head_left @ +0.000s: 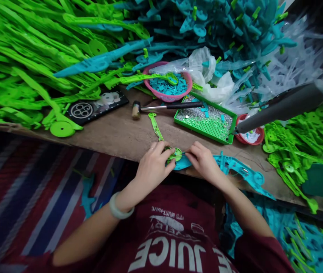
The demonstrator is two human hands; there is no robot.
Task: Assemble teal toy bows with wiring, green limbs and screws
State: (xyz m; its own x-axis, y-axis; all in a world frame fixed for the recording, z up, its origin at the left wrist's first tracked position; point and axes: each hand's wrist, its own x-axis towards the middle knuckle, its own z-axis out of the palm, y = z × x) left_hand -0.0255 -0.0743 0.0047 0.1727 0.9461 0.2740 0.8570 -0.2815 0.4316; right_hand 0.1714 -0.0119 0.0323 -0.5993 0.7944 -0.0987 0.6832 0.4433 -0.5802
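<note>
At the front edge of the bench, my left hand has its fingers closed on a bright green plastic part with a round end. Its long arm points away from me across the bench. My right hand is closed in a pinch beside that round end; what is between the fingertips is too small to make out. Under both hands lies a long blue plastic piece, partly hidden by my right hand and forearm. A thin dark wire runs on the bench right of it.
A hammer rests with its handle on a green tray of small metal bits. Behind are a pink basket of blue pieces and a phone. A red basket and grey rod stand right. Green parts pile up left.
</note>
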